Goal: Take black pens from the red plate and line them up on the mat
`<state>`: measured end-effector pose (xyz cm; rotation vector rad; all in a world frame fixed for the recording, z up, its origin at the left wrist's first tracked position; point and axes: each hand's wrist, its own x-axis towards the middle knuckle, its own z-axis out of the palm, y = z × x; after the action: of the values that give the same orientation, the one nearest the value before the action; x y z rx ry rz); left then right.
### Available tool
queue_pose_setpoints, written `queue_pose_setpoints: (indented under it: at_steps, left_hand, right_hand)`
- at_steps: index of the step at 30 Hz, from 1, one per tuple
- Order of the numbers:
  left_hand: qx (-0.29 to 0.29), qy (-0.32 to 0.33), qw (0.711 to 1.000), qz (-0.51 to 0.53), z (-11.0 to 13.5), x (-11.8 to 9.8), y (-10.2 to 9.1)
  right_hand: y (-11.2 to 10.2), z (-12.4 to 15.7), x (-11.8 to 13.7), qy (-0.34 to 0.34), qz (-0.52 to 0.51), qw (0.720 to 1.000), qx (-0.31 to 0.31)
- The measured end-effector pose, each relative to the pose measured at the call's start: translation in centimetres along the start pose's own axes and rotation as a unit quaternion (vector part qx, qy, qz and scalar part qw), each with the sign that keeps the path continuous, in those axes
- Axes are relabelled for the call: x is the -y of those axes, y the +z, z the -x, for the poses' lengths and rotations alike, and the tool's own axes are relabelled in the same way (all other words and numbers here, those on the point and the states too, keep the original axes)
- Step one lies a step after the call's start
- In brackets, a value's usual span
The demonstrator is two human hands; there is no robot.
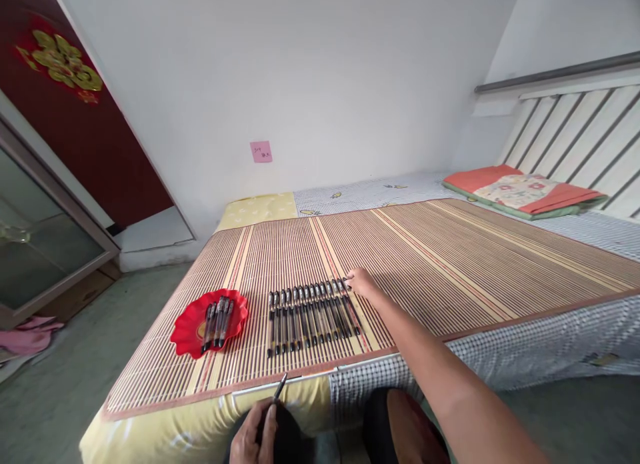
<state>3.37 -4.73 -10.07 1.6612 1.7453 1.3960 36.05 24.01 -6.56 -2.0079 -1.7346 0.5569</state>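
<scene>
My left hand, low in front near my knees, grips a pen whose narrow bare tip points up and away. My right hand reaches forward to the right end of a row of black pens. Its fingertips are closed on what looks like a pen cap at the row's far end, mostly hidden by the fingers. Dark caps with silvery clips line the far side of the row, above the clear barrels. Left of the row, a red scalloped plate bears several more pens.
The pens and plate lie on a striped bamboo mat over a bed with a patterned sheet. A folded orange and floral cloth lies at the back right near white slats. A pink note is on the wall.
</scene>
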Motion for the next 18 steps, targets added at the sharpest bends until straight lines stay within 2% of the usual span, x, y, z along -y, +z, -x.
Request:
queue_pose_setpoints:
  at_steps: [6,10,18]
  left_hand:
    - [0.067,0.048,0.996,-0.031,-0.7,1.1,-1.0]
    - [0.075,0.067,0.994,-0.040,-0.8,1.6,-1.1]
    - [0.072,0.066,0.994,-0.051,-0.6,1.9,-1.1]
  right_hand:
    - [-0.2,0.4,0.1,-0.001,-0.006,1.000,0.006]
    - [-0.5,0.8,0.2,-0.007,-0.012,1.000,0.010]
    - [-0.5,0.8,0.2,-0.016,-0.002,1.000,-0.001]
